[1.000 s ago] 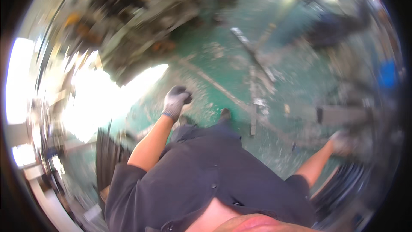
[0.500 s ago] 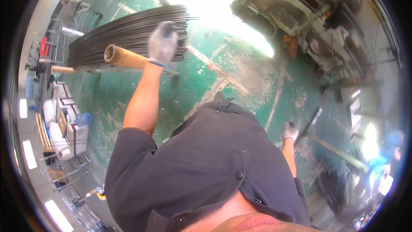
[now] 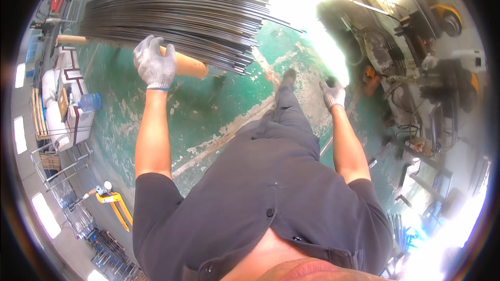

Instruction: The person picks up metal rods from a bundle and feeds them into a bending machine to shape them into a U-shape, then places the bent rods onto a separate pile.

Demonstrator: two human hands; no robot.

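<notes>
My left hand [image 3: 153, 63], in a grey knit glove, hangs out in front of me with its fingers loosely apart and nothing in it. It is over a tan wooden beam [image 3: 186, 64] that lies under a big bundle of long dark steel rods [image 3: 177, 15] on the green floor [image 3: 208, 109]. My right hand [image 3: 333, 93], also gloved, hangs low beside my right leg with the fingers curled; I cannot make out anything in it. My dark shirt and trousers fill the lower middle, one foot [image 3: 287, 76] stepping forward.
A blue water jug [image 3: 89, 102] and white crates stand at the left near metal racks. A yellow pallet jack [image 3: 115, 204] sits lower left. Dark machinery [image 3: 416, 73] and carts crowd the right side. Bright glare washes out the floor at top centre.
My view has swung round, so the rod bundle and wooden beam now lie ahead. My left hand has dropped slightly over the beam and my right hand has swung forward beside my leg.
</notes>
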